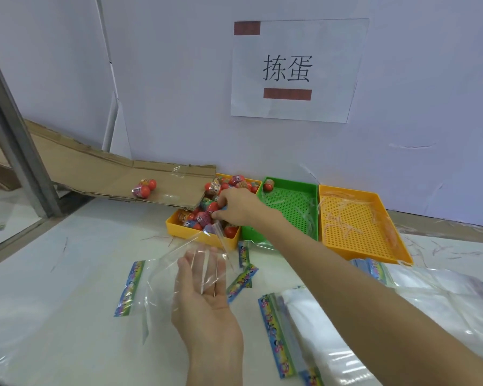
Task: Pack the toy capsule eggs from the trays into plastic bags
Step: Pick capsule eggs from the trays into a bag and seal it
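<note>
**Yellow tray point(184, 229) full of eggs, one hand reaching in**

Red toy eggs point(204, 218) are sitting piled in the yellow tray near the wall. The right hand point(236, 207) is reaching into them with bent fingers, but I cannot tell if it is gripping one. The left hand point(204, 291) is lying palm up, fingers straight, with a clear plastic bag point(162, 277) resting over it.

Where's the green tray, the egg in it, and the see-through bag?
Green perforated plastic tray point(290, 207): head view, bare mesh floor.
Red toy capsule egg point(268, 185): head view, its middle.
Clear plastic bag point(161, 286): head view, its flat film.
</note>
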Available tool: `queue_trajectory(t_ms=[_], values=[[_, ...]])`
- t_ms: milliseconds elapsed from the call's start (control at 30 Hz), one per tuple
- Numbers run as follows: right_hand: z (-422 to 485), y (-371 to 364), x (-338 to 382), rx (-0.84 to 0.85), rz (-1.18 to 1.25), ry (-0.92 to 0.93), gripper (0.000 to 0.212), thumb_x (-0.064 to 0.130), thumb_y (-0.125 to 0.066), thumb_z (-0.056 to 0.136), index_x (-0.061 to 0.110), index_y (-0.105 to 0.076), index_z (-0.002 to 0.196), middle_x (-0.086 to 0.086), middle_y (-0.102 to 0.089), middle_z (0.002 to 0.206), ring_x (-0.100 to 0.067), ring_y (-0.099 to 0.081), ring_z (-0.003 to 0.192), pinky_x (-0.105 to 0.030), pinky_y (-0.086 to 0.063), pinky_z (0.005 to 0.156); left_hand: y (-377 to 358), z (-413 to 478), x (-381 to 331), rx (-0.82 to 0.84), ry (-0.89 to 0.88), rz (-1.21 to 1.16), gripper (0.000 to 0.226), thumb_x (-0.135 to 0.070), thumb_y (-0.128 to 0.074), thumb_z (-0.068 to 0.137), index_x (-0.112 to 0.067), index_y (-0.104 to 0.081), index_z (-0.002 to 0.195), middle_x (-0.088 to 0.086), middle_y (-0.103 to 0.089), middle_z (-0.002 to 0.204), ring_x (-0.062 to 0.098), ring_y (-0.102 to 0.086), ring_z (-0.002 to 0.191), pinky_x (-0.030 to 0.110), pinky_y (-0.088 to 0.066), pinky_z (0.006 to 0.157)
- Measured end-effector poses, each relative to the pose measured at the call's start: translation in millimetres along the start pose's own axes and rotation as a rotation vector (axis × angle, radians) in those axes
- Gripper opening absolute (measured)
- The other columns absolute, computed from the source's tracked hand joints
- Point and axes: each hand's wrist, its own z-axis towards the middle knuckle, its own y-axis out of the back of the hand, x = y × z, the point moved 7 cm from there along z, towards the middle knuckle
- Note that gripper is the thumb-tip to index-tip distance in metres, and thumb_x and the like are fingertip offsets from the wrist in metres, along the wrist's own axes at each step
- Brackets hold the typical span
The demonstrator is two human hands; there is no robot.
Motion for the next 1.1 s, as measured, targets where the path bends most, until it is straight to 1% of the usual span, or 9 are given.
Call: queue_trajectory(t_ms=[167,300,400,567,633,700,800,1000,1100], values=[[-1.3,0.8,2.4,0.099,0.05,0.044,0.031,0.029,-0.075,0.089,0.008,-0.065,0.11,-0.008,-0.064,0.119,-0.025,-0.058,0.111,-0.037,-0.048,0.091,0.2,-1.0,1.8,0.01,0.004,-0.018,0.021,-0.031,-0.06,0.101,-0.014,-0.071,0.106,0.001,-0.08,0.101,0.015,-0.078,0.086,0.03,-0.056,0.081],[-6.5,3.2,-0.6,0.027,0.103,0.092,0.024,0.026,-0.075,0.089,0.013,-0.068,0.107,-0.004,-0.061,0.123,-0.024,-0.055,0.116,-0.038,-0.047,0.097,0.7,-1.2,2.8,0.01,0.022,-0.034,0.023,-0.032,-0.06,0.101,-0.014,-0.072,0.109,0.0,-0.08,0.101,0.015,-0.078,0.084,0.03,-0.056,0.08],[-8.0,-0.2,-1.7,0.011,0.034,0.121,0.027,0.034,-0.071,0.093,0.015,-0.068,0.113,-0.004,-0.063,0.124,-0.022,-0.056,0.109,-0.033,-0.046,0.09,0.4,0.5,1.4,0.006,0.016,-0.042,0.022,-0.032,-0.059,0.101,-0.015,-0.071,0.108,0.001,-0.08,0.102,0.014,-0.078,0.083,0.03,-0.056,0.079],[-22.6,14.4,-7.0,-0.171,0.075,0.111,0.02,0.036,-0.077,0.086,0.022,-0.068,0.099,0.0,-0.061,0.114,-0.02,-0.054,0.108,-0.046,-0.046,0.096,-1.4,1.3,3.3,0.018,0.037,-0.05,0.024,-0.033,-0.058,0.102,-0.015,-0.07,0.111,0.002,-0.079,0.104,0.013,-0.077,0.09,0.031,-0.056,0.083],[-38.6,33.3,-8.7,-0.331,0.217,0.099,0.018,0.034,-0.081,0.083,0.024,-0.069,0.092,0.002,-0.061,0.109,-0.016,-0.056,0.1,-0.041,-0.05,0.091,-1.8,1.1,3.0,0.021,0.037,-0.054,0.024,-0.033,-0.058,0.102,-0.015,-0.07,0.111,0.001,-0.08,0.102,0.014,-0.077,0.092,0.031,-0.056,0.084],[-63.5,48.3,-10.8,-0.464,0.415,0.103,0.017,0.032,-0.083,0.081,0.027,-0.069,0.09,0.006,-0.061,0.108,-0.014,-0.062,0.089,-0.028,-0.052,0.083,-1.7,1.2,2.8,0.015,0.037,-0.056,0.023,-0.033,-0.059,0.101,-0.015,-0.071,0.11,0.001,-0.08,0.101,0.015,-0.077,0.092,0.032,-0.056,0.084],[-114.7,53.4,-7.1,-0.558,0.587,0.206,0.021,0.029,-0.084,0.079,0.035,-0.067,0.09,0.015,-0.061,0.112,-0.006,-0.065,0.086,-0.009,-0.045,0.079,-3.6,0.5,3.6,0.016,0.044,-0.068,0.025,-0.033,-0.06,0.1,-0.014,-0.072,0.111,0.002,-0.079,0.104,0.016,-0.077,0.093,0.03,-0.057,0.083],[-162.3,28.8,-1.7,-0.575,0.618,0.25,0.024,0.019,-0.088,0.076,0.026,-0.072,0.093,0.011,-0.059,0.122,-0.01,-0.063,0.093,-0.014,-0.045,0.085,-7.8,-6.4,6.7,0.062,0.025,-0.068,0.03,-0.035,-0.06,0.1,-0.014,-0.072,0.117,0.005,-0.076,0.116,0.02,-0.074,0.098,0.03,-0.056,0.083],[-160.2,21.2,0.4,-0.552,0.607,0.239,0.024,0.02,-0.089,0.074,0.026,-0.074,0.092,0.011,-0.059,0.122,-0.008,-0.062,0.093,-0.016,-0.046,0.087,-12.7,-8.4,8.4,0.113,0.041,-0.039,0.026,-0.035,-0.061,0.099,-0.016,-0.074,0.11,0.002,-0.077,0.106,0.016,-0.074,0.088,0.026,-0.057,0.075]])
